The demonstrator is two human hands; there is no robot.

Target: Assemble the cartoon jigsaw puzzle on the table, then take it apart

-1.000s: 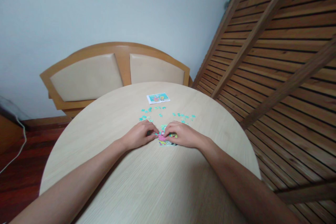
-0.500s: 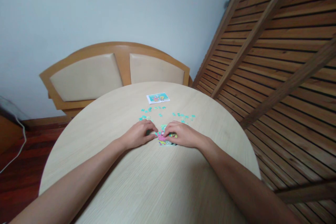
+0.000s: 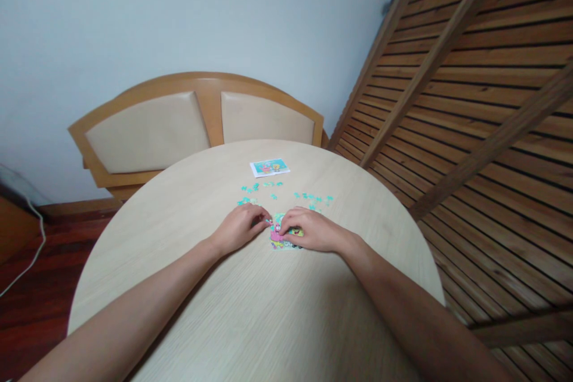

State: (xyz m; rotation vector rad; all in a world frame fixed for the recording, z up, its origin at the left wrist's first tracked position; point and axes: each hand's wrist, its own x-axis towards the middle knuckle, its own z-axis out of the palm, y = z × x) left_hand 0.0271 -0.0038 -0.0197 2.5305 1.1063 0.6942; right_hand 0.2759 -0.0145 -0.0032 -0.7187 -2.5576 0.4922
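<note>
At round table [image 3: 250,316], left hand [image 3: 240,227] pinching small piece [image 3: 269,222] beside joined puzzle [image 3: 276,239]; right hand [image 3: 317,231] curled over puzzle, grip unclear. Piece probably light, stiff, bendable at tabs: hold by edges.

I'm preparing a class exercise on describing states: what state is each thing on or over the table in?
Left hand: pinching a small piece at its fingertips
Right hand: fingertips on the puzzle
Puzzle: partly assembled, partly covered by the right hand
Loose pieces: scattered, unjoined as far as visible
Picture card: flat, picture up
</note>
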